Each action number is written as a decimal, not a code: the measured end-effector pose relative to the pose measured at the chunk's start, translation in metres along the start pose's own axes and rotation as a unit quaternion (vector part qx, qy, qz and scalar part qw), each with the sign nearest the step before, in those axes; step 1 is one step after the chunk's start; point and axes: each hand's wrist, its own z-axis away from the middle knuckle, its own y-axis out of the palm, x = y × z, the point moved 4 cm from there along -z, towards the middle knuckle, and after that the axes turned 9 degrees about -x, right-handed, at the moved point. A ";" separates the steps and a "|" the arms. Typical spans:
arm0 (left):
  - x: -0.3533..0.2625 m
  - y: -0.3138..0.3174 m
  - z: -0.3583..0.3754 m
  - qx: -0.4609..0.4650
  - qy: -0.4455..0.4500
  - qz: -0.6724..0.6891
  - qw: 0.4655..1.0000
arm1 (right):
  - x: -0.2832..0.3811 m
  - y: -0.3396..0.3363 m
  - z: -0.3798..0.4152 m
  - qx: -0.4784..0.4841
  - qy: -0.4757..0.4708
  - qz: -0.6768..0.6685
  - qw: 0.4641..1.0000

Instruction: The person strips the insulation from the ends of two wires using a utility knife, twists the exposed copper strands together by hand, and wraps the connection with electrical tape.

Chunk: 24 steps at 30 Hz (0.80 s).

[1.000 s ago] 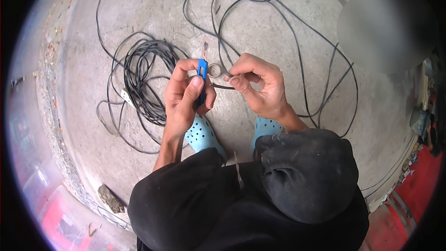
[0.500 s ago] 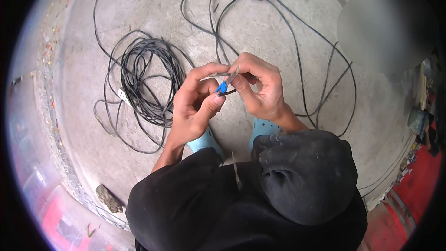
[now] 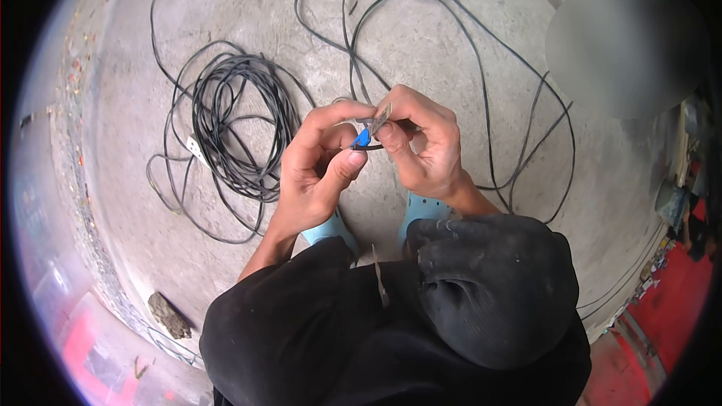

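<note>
Both hands meet near the middle of the view, above the concrete floor. My left hand (image 3: 320,169) pinches a short stretch of black cable (image 3: 368,148) between thumb and fingers, with a small blue piece (image 3: 363,137) beside the thumb tip. My right hand (image 3: 425,143) holds a thin flat metal blade (image 3: 382,118) between thumb and index finger, close to the blue piece. The cable runs on toward the right fingertips. Whether the blade touches the blue piece is too small to tell.
A coil of black cable (image 3: 252,124) lies on the floor (image 3: 406,45) at the left, by a white socket strip (image 3: 195,149). Loose cable loops (image 3: 481,68) spread ahead and right. Light blue shoes (image 3: 331,231) are below the hands. A stone (image 3: 169,316) lies lower left.
The blade in my right hand has tilted slightly and shows more of its flat side. Both hands stay nearly in place; the view has shifted a little.
</note>
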 end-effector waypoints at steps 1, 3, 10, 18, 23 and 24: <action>0.000 0.000 0.000 0.003 -0.003 0.003 1.000 | -0.001 0.000 0.000 0.001 -0.001 -0.002 1.000; 0.000 -0.001 0.001 0.008 -0.008 0.008 1.000 | -0.002 0.001 0.001 0.004 -0.004 -0.008 1.000; 0.011 0.000 0.001 0.006 0.034 0.093 0.995 | -0.003 0.005 0.002 0.004 -0.016 -0.020 1.000; 0.012 0.004 0.001 -0.004 0.023 0.152 0.988 | 0.009 0.003 -0.004 0.015 -0.075 0.034 0.996; 0.011 0.003 0.003 0.021 -0.011 0.183 0.983 | 0.015 0.003 -0.007 0.003 -0.139 0.074 0.987; 0.010 0.003 0.003 0.021 -0.013 0.180 0.983 | 0.015 0.003 -0.007 0.000 -0.145 0.078 0.986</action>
